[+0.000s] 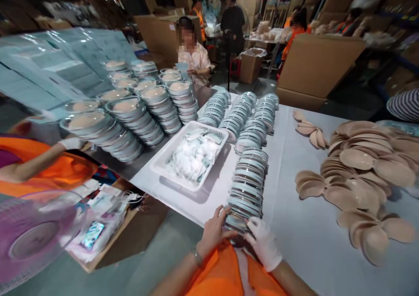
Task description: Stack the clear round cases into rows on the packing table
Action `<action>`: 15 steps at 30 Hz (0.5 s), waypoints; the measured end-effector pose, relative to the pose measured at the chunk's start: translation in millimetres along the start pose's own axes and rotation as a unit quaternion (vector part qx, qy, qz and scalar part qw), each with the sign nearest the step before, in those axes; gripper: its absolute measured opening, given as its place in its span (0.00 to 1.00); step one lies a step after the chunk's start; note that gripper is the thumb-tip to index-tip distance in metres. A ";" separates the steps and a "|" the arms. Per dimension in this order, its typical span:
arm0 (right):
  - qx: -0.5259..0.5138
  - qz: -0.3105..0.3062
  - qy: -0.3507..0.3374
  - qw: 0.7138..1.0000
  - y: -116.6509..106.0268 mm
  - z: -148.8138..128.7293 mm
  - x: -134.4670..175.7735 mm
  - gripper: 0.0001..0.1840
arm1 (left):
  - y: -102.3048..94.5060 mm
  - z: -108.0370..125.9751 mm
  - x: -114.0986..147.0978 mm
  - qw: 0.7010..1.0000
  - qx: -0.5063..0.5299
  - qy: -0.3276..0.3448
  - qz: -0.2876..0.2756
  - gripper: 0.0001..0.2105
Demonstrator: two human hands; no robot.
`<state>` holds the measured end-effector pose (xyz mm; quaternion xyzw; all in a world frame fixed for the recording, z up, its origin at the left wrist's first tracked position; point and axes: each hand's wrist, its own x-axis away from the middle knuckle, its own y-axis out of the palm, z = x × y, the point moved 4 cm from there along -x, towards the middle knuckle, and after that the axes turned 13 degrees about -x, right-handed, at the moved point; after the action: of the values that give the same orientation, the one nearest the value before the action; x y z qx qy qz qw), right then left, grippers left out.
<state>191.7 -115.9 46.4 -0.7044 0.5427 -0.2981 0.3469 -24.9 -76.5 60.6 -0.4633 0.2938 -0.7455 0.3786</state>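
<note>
The left hand (214, 230), bare and with a band at the wrist, presses its fingers against the near end of a long row of clear round cases (248, 187), and the right hand (263, 242), in a white glove, closes on the same end from the other side, so both hands hold the last cases between them. This row lies on its side on the counter (294, 226), starting just in front of the person's orange vest and running away toward more rows of the same cases (242, 112). I judge that the step in hand is to gather or square the row at its near end; the next move would need even pressure from both sides, because the cases lean on each other and could slide apart. Left of the row stands a white basket (163, 167) with small white packets inside, and to the right lie many beige cups (360, 165) in loose heaps. Further left are stacks of filled cases (131, 112), where another person in orange reaches with a gloved hand. The room looks like a warehouse, with cardboard boxes (314, 64) and other workers behind.
</note>
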 end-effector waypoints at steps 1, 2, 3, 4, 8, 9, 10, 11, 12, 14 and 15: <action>-0.023 0.066 0.018 0.997 3.5 3.3 2.5 0.26 | -1.5 2.7 -2.2 1.000 -0.014 -0.002 -0.011 0.43; -0.044 0.119 0.041 0.991 10.6 7.2 4.4 0.34 | -2.5 5.9 -4.8 0.999 -0.027 -0.002 -0.021 0.45; -0.060 0.152 0.065 0.984 20.7 11.4 5.8 0.40 | -2.6 9.4 -7.5 0.999 -0.037 0.002 -0.031 0.48; -0.070 0.161 0.085 0.981 32.5 15.4 7.2 0.42 | -1.8 13.0 -9.9 0.998 -0.045 0.011 -0.039 0.51; -0.103 0.112 0.099 0.983 67.2 33.5 24.7 0.41 | 8.4 17.2 -12.9 0.994 -0.052 0.076 -0.060 0.60; -0.115 0.108 0.089 0.983 67.7 40.4 31.3 0.41 | 10.0 13.0 -13.4 0.992 -0.053 0.089 -0.066 0.63; -0.123 0.123 0.080 0.981 63.2 49.4 36.6 0.41 | 8.9 6.9 -15.8 0.992 -0.053 0.097 -0.067 0.66; -0.127 0.155 0.078 0.977 53.7 60.7 38.8 0.40 | 4.1 -0.2 -21.6 0.992 -0.047 0.100 -0.059 0.67; -0.127 0.203 0.087 0.967 39.0 74.4 36.5 0.38 | -5.4 -6.8 -32.0 0.994 -0.033 0.101 -0.037 0.67; -0.140 0.311 0.134 0.931 -2.0 105.4 12.4 0.36 | -38.8 -11.7 -68.8 0.992 0.030 0.115 0.045 0.59; -0.166 0.335 0.161 0.913 -24.4 119.9 -12.1 0.37 | -60.6 -7.6 -94.4 0.984 0.074 0.134 0.094 0.53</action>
<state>298.0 -80.3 -4.1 -0.4712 0.8372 -0.1790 0.2122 -22.7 35.9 61.2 -0.2998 0.3287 -0.7815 0.4375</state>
